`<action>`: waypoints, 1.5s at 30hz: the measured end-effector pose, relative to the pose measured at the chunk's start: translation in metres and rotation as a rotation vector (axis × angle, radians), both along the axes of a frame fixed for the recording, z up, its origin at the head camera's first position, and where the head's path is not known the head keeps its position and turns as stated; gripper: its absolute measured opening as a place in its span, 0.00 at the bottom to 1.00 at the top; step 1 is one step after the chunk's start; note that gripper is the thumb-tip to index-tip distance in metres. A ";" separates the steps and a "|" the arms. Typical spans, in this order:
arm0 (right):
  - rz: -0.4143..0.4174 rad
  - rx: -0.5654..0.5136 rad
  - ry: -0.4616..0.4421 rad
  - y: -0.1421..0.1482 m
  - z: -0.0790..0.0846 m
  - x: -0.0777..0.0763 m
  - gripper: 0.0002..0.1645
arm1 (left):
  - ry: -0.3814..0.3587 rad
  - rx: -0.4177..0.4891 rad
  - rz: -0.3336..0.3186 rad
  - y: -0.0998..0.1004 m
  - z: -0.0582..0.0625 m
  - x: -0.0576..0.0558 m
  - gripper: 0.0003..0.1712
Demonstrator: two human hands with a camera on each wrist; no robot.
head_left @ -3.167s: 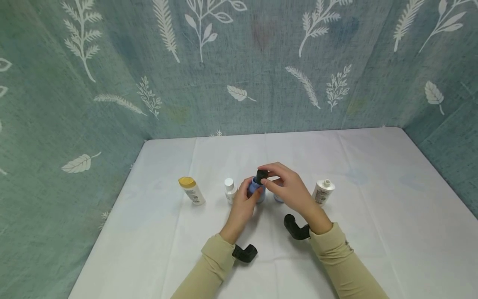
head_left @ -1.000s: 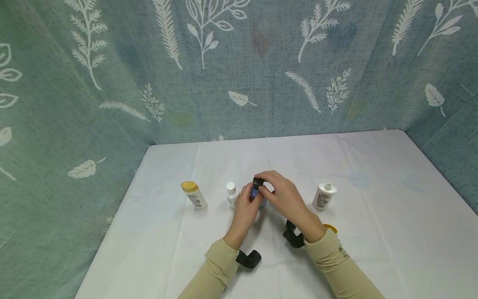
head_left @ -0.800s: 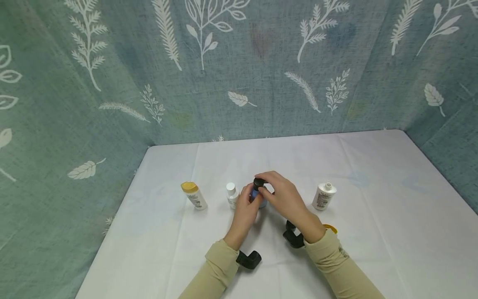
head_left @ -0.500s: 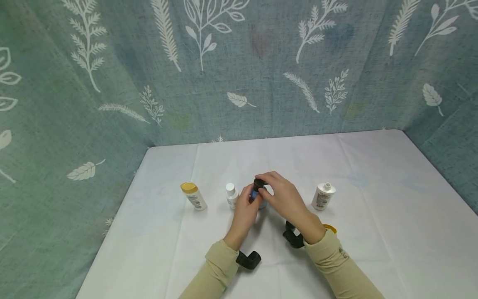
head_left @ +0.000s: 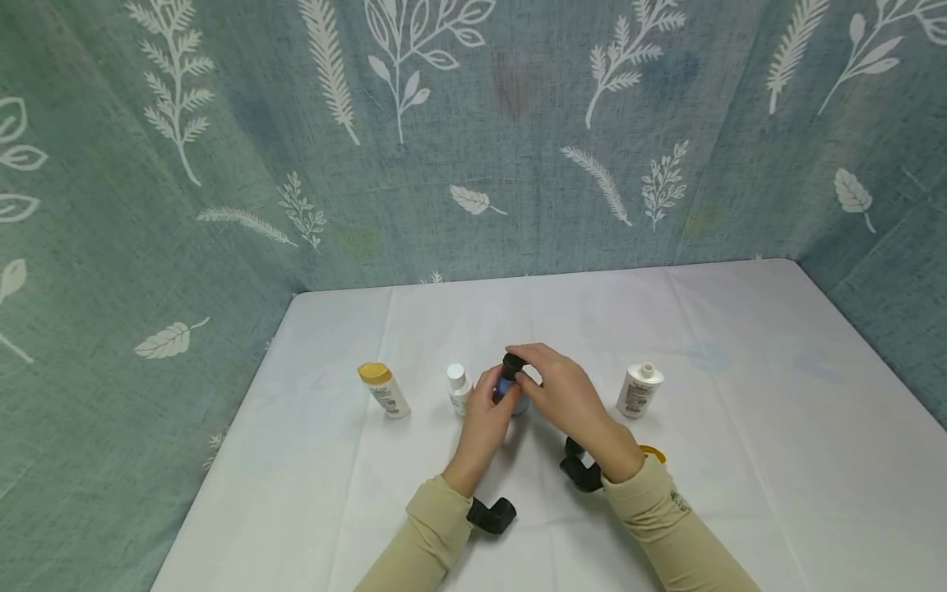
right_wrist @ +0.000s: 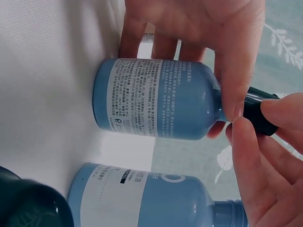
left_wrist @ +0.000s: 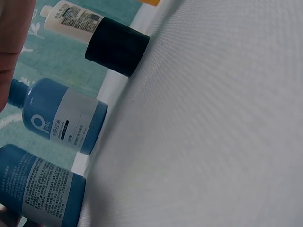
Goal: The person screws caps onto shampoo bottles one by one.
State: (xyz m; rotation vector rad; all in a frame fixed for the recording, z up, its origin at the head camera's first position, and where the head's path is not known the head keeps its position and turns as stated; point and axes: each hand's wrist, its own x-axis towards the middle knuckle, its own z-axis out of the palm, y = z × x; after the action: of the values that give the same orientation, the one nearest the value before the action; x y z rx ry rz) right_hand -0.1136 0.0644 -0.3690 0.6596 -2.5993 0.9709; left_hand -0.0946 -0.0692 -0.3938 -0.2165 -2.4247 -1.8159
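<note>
My left hand [head_left: 484, 419] grips a blue bottle [right_wrist: 151, 97], its thumb at the shoulder and fingers behind. The bottle carries a pale label dense with small print. Between thumb and fingers, my right hand [head_left: 565, 395] pinches a black cap [right_wrist: 258, 111], which sits on the bottle's neck. Close beside it in the right wrist view stands a second blue bottle [right_wrist: 142, 198] with a bare threaded neck. In the head view the hands largely hide both blue bottles.
Left of the hands stand a white bottle with a white cap [head_left: 457, 390] and one with a yellow cap [head_left: 385, 393]. An uncapped white bottle [head_left: 639, 390] stands right. Black bent pieces [head_left: 493, 515] lie nearer, and a yellow piece [head_left: 653, 453] shows beside the right cuff.
About three seconds ago my right hand held the black cap tilted over the open neck; now the cap sits upright on it. Over the last second the hands have barely moved.
</note>
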 end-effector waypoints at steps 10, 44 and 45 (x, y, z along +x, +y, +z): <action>-0.014 -0.019 -0.008 -0.001 -0.002 0.000 0.22 | 0.015 -0.019 0.002 0.002 -0.001 0.000 0.18; -0.024 -0.003 -0.052 -0.001 0.001 0.001 0.24 | 0.003 -0.024 -0.003 -0.006 -0.037 -0.018 0.19; -0.026 -0.008 -0.049 -0.001 0.001 0.001 0.23 | 0.001 -0.027 -0.002 -0.006 -0.037 -0.019 0.19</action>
State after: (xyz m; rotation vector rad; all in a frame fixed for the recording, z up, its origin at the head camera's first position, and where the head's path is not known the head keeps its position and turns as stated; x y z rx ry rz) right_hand -0.1127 0.0635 -0.3683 0.6054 -2.6380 1.0017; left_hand -0.1132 -0.0749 -0.4309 -0.2220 -2.4504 -1.7840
